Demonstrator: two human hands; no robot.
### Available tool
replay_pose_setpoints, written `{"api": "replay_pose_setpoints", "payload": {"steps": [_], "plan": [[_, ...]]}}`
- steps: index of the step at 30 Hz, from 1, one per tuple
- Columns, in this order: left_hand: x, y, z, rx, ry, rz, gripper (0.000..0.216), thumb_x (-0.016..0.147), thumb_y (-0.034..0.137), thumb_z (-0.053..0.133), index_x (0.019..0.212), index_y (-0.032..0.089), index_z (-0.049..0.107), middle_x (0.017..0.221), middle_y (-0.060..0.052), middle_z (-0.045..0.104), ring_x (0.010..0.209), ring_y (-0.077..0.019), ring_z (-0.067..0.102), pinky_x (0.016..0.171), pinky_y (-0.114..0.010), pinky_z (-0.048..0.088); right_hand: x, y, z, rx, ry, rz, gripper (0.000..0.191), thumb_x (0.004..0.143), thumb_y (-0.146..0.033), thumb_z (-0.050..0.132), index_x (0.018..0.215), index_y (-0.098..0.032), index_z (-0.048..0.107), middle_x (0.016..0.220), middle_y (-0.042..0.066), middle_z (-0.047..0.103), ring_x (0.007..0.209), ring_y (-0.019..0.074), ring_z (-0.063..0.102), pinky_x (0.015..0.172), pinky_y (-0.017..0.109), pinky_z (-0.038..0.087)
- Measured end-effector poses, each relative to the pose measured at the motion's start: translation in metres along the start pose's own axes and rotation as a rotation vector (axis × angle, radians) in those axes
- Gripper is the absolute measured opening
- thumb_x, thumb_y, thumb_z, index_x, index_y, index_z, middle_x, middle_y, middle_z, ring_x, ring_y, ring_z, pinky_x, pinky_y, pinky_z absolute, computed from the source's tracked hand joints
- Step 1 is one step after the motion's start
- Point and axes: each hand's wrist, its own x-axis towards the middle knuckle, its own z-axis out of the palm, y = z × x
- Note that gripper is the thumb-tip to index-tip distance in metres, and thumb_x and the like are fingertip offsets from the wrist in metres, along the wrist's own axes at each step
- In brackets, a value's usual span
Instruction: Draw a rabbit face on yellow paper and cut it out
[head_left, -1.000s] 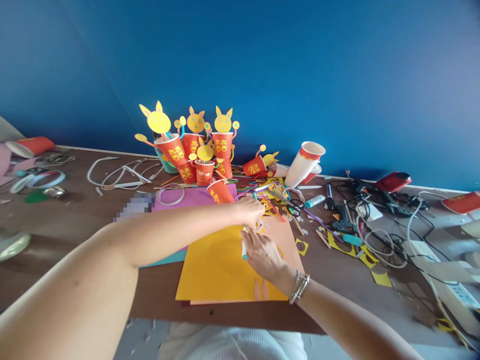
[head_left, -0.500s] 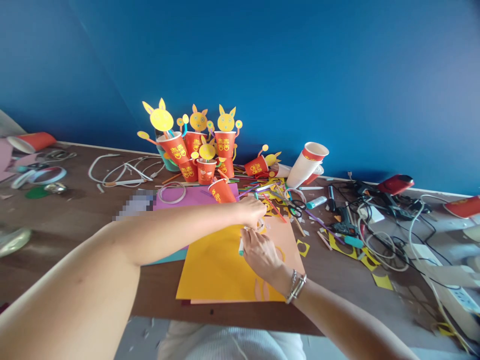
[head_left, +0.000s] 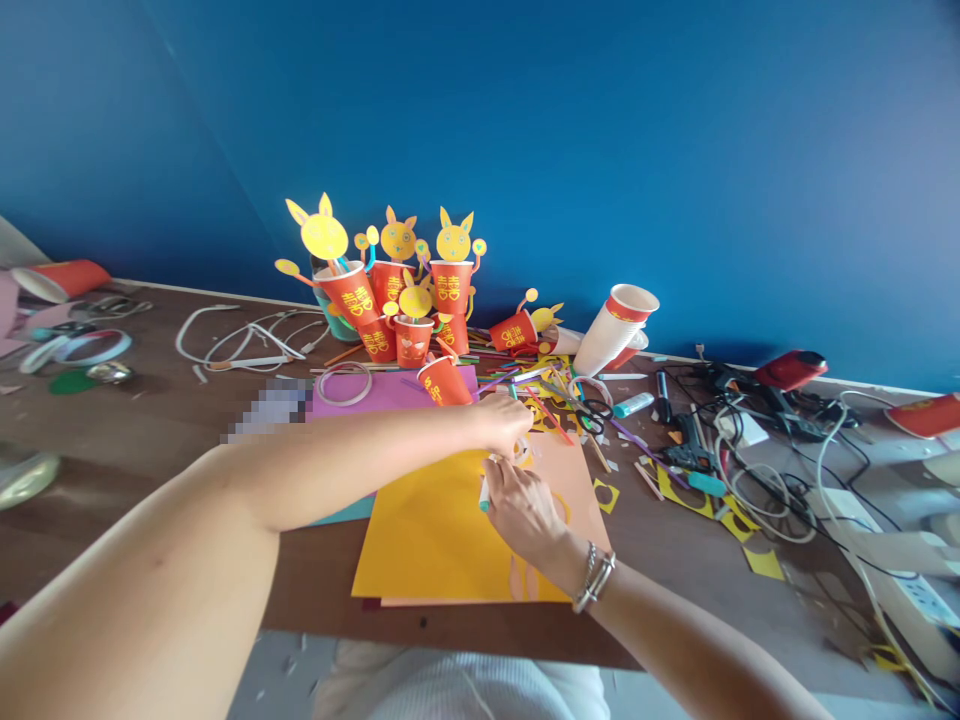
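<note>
My right hand (head_left: pixel 523 502) is closed around a small white and teal stick (head_left: pixel 484 493), which looks like a glue stick. Just above it, my left hand (head_left: pixel 510 424) reaches across from the left with its fingers curled down. At its fingertips lies a small round paper piece (head_left: pixel 523 452) with pale markings, mostly covered by the fingers; whether they pinch it is hidden. Beneath both hands are a yellow paper sheet (head_left: pixel 427 540) and a peach sheet (head_left: pixel 574 460). Two peach ear-shaped cutouts (head_left: pixel 523 578) rest near the yellow sheet's front edge, below my right wrist.
Red paper cups (head_left: pixel 450 285) with yellow rabbit faces stand at the back. Stacked white cups (head_left: pixel 611 332) lean right of them. Scissors (head_left: pixel 596 412), a teal-capped tube (head_left: pixel 634 404), glue guns (head_left: pixel 694 445) and tangled cables (head_left: pixel 780 490) spread rightward. A purple sheet (head_left: pixel 390 390) lies left.
Both hands stay in nearly the same place. My right hand and the stick have shifted very slightly; the rest of the table looks unchanged.
</note>
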Motion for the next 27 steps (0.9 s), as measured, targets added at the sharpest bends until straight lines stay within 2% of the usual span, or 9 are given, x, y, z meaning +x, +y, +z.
{"api": "replay_pose_setpoints", "payload": {"steps": [10,18,27], "plan": [[-0.003,0.004,-0.006,0.063,-0.047,-0.004,0.034,0.061,0.033,0.076,0.085,0.010,0.069,0.084,-0.015,0.071,0.085,-0.0287,0.067,0.076,-0.033,0.049,-0.013,0.009,0.006,0.041,0.019,-0.031,0.030,0.078,-0.004,0.046,0.106,-0.015,0.051,0.093,0.008,0.064,0.071,0.0175,0.064,0.058,0.027,0.045],[-0.002,0.003,-0.005,-0.021,-0.013,-0.059,0.029,0.056,0.030,0.078,0.078,0.013,0.069,0.078,-0.013,0.071,0.081,-0.0265,0.067,0.077,-0.031,0.050,-0.024,0.023,0.016,0.083,0.154,-0.100,0.023,0.085,-0.008,0.045,0.105,-0.014,0.054,0.082,0.006,0.063,0.067,0.0163,0.061,0.057,0.026,0.043],[-0.002,0.002,-0.005,0.056,-0.046,0.000,0.030,0.063,0.036,0.073,0.081,0.012,0.068,0.082,-0.013,0.071,0.082,-0.0268,0.067,0.075,-0.032,0.049,-0.033,0.041,0.014,0.259,0.245,-0.187,0.022,0.088,-0.012,0.042,0.107,-0.013,0.054,0.084,0.007,0.065,0.075,0.0173,0.062,0.065,0.027,0.047]]}}
